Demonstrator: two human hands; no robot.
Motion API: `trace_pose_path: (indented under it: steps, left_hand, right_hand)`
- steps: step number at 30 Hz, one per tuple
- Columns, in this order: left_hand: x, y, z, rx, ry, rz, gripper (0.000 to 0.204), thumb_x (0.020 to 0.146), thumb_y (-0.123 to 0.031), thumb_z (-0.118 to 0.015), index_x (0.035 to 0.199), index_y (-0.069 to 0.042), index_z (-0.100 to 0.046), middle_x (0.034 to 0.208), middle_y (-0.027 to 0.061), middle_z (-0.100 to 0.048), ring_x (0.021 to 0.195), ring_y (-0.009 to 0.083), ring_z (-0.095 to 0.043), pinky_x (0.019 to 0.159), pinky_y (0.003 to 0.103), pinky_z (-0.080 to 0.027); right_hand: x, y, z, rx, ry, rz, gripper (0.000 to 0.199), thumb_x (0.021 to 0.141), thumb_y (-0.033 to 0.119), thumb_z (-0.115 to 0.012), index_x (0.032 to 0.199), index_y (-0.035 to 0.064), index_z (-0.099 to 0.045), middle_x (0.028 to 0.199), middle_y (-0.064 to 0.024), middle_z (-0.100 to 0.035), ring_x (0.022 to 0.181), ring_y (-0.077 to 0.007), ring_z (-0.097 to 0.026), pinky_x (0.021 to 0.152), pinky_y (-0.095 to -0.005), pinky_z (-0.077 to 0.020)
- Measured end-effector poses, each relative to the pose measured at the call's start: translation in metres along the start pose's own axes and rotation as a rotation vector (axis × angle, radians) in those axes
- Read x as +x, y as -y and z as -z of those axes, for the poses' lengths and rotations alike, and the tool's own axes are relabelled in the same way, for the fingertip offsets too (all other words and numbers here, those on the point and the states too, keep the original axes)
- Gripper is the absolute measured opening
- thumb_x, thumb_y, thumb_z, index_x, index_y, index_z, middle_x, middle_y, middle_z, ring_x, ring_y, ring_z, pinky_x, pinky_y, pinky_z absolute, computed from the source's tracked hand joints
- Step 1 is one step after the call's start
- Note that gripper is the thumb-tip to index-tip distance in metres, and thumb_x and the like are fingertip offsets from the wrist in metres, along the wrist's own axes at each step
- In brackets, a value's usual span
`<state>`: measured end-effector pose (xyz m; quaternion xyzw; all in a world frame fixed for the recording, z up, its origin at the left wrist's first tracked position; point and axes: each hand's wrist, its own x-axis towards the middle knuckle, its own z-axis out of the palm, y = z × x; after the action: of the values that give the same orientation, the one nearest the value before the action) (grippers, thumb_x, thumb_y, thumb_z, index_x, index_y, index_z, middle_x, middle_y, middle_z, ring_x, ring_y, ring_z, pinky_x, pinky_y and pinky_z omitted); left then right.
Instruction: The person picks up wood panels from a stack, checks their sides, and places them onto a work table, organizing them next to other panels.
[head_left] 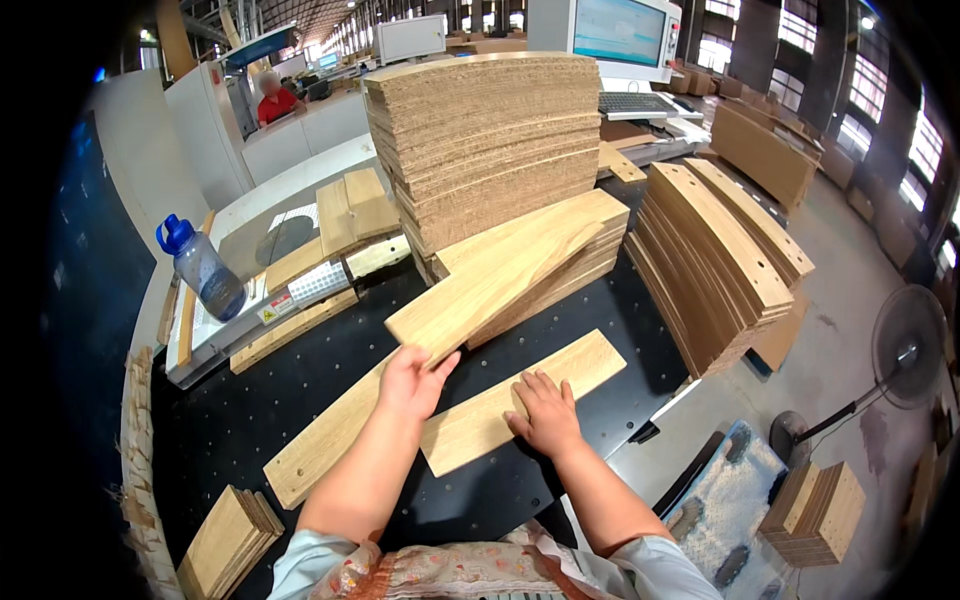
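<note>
My left hand (410, 385) is closed on the near end of a light wood-grain board (480, 295). That board is tilted, its far part over a low stack of similar boards (575, 262). Fingers spread, my right hand (546, 412) lies flat on a second board (468, 432) resting on the black table (400, 510). Partly behind my left forearm is another board (318, 450), with a small hole near its lower end.
A tall stack of particle boards (490, 140) stands ahead. Drilled boards (710, 260) are stacked at the right, short pieces (228, 545) at the lower left. A blue-capped bottle (210, 275) stands on the machine ledge. Right, on the floor, is a fan (905, 350).
</note>
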<state>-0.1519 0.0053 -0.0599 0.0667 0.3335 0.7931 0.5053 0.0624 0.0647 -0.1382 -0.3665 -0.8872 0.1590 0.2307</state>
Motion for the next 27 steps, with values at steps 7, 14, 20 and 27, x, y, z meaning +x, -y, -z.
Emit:
trace_pose_path:
  steps: [7, 14, 20, 27]
  left_hand:
    - [-0.098, 0.005, 0.073, -0.17, 0.181, 0.197, 0.059, 0.068, 0.002, -0.045, 0.126, 0.006, -0.042, 0.115, 0.0239, -0.057, 0.099, 0.0402, -0.061, 0.074, 0.043, -0.059]
    - [-0.126, 0.014, 0.08, 0.196, 0.2, 0.44, 0.034, 0.084, -0.007, -0.052, 0.114, 0.007, -0.048, 0.096, 0.0242, -0.063, 0.074, 0.0316, -0.067, 0.064, 0.04, -0.059]
    - [-0.134, -0.018, 0.071, 1.073, 0.282, 0.692, 0.039, 0.093, -0.031, -0.053, 0.065, -0.004, -0.057, 0.064, 0.0078, -0.063, 0.045, 0.0124, -0.054, 0.044, 0.024, -0.046]
    - [-0.108, 0.021, 0.016, 2.252, 0.518, -0.687, 0.077, 0.067, -0.043, -0.074, 0.129, -0.01, -0.045, 0.131, 0.0223, -0.042, 0.12, 0.0337, -0.042, 0.097, 0.044, -0.036]
  right_hand:
    - [-0.008, 0.009, 0.006, 1.498, -0.196, -0.222, 0.055, 0.09, 0.028, -0.056, 0.135, 0.0043, -0.036, 0.128, -0.0122, -0.05, 0.119, -0.0265, -0.047, 0.101, -0.039, -0.0357]
    - [-0.031, 0.021, 0.024, 1.817, -0.086, -0.475, 0.032, 0.093, 0.023, -0.05, 0.119, 0.0062, -0.045, 0.109, -0.0093, -0.058, 0.093, -0.0163, -0.059, 0.076, -0.0306, -0.0479]
    - [-0.052, -0.009, 0.055, 1.541, 0.697, -0.637, 0.024, 0.093, 0.026, -0.051, 0.1, 0.004, -0.057, 0.082, -0.01, -0.067, 0.057, -0.0178, -0.063, 0.053, -0.0279, -0.0516]
    - [-0.085, 0.015, 0.032, 1.519, 0.863, -0.494, 0.024, 0.093, 0.028, -0.052, 0.098, 0.0063, -0.06, 0.08, -0.0052, -0.067, 0.056, -0.0114, -0.062, 0.052, -0.0213, -0.0488]
